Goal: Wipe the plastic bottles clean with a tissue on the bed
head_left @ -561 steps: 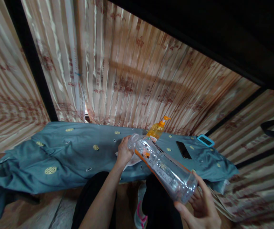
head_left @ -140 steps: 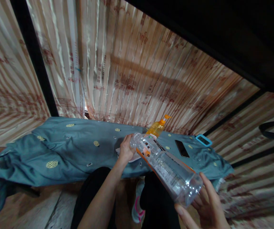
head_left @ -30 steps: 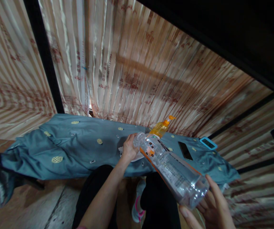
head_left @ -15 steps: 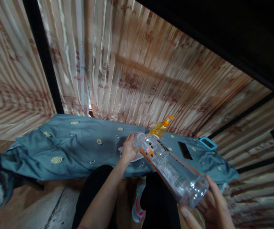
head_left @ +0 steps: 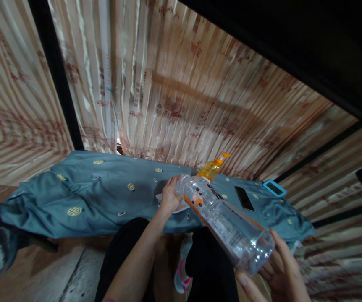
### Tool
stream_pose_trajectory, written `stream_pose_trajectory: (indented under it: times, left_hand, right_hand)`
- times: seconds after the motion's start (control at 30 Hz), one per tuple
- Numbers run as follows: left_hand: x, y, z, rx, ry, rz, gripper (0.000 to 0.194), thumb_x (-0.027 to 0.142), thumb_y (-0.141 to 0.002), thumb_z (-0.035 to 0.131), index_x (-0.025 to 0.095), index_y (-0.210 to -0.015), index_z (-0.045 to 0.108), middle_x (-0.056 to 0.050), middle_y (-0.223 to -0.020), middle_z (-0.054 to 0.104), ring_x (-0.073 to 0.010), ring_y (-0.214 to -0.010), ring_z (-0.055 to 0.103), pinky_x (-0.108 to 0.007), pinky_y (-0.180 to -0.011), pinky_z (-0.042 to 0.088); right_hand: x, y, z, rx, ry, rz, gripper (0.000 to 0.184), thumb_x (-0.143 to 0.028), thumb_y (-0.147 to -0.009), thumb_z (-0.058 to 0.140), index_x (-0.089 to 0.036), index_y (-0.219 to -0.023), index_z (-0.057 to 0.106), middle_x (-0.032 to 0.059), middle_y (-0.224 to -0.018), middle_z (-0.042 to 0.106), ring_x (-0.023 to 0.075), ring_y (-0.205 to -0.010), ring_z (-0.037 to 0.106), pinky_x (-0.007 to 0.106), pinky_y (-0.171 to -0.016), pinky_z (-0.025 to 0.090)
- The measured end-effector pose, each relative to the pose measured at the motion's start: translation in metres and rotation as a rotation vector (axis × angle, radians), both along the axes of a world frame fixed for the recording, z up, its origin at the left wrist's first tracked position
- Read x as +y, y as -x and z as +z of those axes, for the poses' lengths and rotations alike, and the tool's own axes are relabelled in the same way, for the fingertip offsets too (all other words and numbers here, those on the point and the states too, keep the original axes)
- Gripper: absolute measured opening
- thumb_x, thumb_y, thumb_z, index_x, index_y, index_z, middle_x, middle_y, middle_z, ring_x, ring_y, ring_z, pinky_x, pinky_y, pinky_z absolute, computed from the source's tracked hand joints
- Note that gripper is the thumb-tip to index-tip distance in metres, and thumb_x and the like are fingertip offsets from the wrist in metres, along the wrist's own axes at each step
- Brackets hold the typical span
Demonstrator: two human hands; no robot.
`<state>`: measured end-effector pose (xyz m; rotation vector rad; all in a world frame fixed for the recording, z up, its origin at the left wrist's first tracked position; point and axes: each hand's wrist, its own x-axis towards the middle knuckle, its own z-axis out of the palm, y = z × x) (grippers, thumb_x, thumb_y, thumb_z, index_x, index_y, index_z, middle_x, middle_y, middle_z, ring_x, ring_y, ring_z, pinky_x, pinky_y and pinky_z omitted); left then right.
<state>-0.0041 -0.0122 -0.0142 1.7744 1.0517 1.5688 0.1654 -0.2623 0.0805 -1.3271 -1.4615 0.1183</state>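
Observation:
A large clear plastic bottle (head_left: 231,224) with an orange-edged label is held tilted across my lap, its neck to the upper left and its base toward me at the right. My left hand (head_left: 171,196) is closed at the bottle's neck. Around the base, my right hand (head_left: 280,270) has its thumb and fingers at either side, touching the bottle. Behind the bottle stands a yellow pump bottle (head_left: 211,169) with an orange top, its lower part hidden. A whitish flat item (head_left: 181,207) lies beneath my left hand, mostly covered.
A teal cloth with pineapple prints (head_left: 105,197) covers the bench-like surface before me. On its right side lie a black phone (head_left: 244,198) and a blue-framed device (head_left: 274,188). Striped curtains (head_left: 174,92) and dark bars (head_left: 55,75) enclose the space.

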Motion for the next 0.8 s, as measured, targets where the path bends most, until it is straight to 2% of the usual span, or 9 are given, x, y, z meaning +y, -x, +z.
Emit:
stream_pose_trajectory:
  times: [0.27, 0.4, 0.53, 0.63, 0.8]
  left_hand:
    - [0.0012, -0.0001, -0.0017, 0.003, -0.006, 0.003, 0.038, 0.013, -0.076, 0.065, 0.019, -0.113, 0.062, -0.008, -0.111, 0.07, -0.0241, -0.103, 0.068, -0.037, -0.094, 0.056]
    - [0.0014, -0.0008, -0.0025, 0.003, -0.007, 0.01, 0.037, 0.013, -0.076, 0.065, 0.019, -0.113, 0.063, -0.008, -0.111, 0.07, -0.024, -0.104, 0.068, -0.037, -0.095, 0.056]
    - [0.0011, -0.0007, -0.0023, -0.001, -0.005, 0.009, 0.038, 0.013, -0.077, 0.065, 0.017, -0.115, 0.063, -0.01, -0.112, 0.07, -0.0246, -0.105, 0.068, -0.037, -0.095, 0.056]
    - [0.0012, -0.0005, -0.0024, 0.001, 0.001, 0.002, 0.04, 0.011, -0.076, 0.064, 0.018, -0.115, 0.062, -0.009, -0.112, 0.07, -0.0241, -0.105, 0.068, -0.037, -0.095, 0.056]
    - [0.0019, -0.0007, -0.0029, -0.002, 0.008, 0.009, 0.04, 0.012, -0.075, 0.065, 0.02, -0.114, 0.063, -0.007, -0.112, 0.07, -0.0238, -0.105, 0.068, -0.036, -0.094, 0.056]
  right_hand:
    - [-0.0027, -0.0047, -0.0032, 0.006, 0.03, -0.073, 0.097, -0.024, -0.07, 0.087, -0.029, -0.154, 0.039, 0.014, -0.133, 0.067, 0.0324, -0.102, 0.074, 0.036, -0.072, 0.067]
    - [-0.0026, -0.003, -0.002, 0.006, 0.028, -0.059, 0.094, -0.023, -0.071, 0.086, -0.031, -0.153, 0.041, 0.0124, -0.135, 0.066, 0.0312, -0.099, 0.075, 0.036, -0.071, 0.067]
    - [-0.0028, 0.0005, -0.0008, 0.018, 0.027, -0.101, 0.092, -0.024, -0.073, 0.085, -0.028, -0.153, 0.041, 0.0131, -0.135, 0.066, 0.031, -0.101, 0.075, 0.033, -0.07, 0.066]
    - [-0.0026, 0.0023, -0.0003, 0.01, 0.026, -0.082, 0.094, -0.025, -0.072, 0.086, -0.028, -0.153, 0.04, 0.0126, -0.132, 0.068, 0.0312, -0.102, 0.074, 0.034, -0.071, 0.067]
    - [-0.0021, 0.0047, 0.0002, 0.051, 0.034, -0.129, 0.089, -0.028, -0.075, 0.084, -0.028, -0.153, 0.041, 0.0138, -0.138, 0.063, 0.0324, -0.104, 0.074, 0.035, -0.07, 0.067]
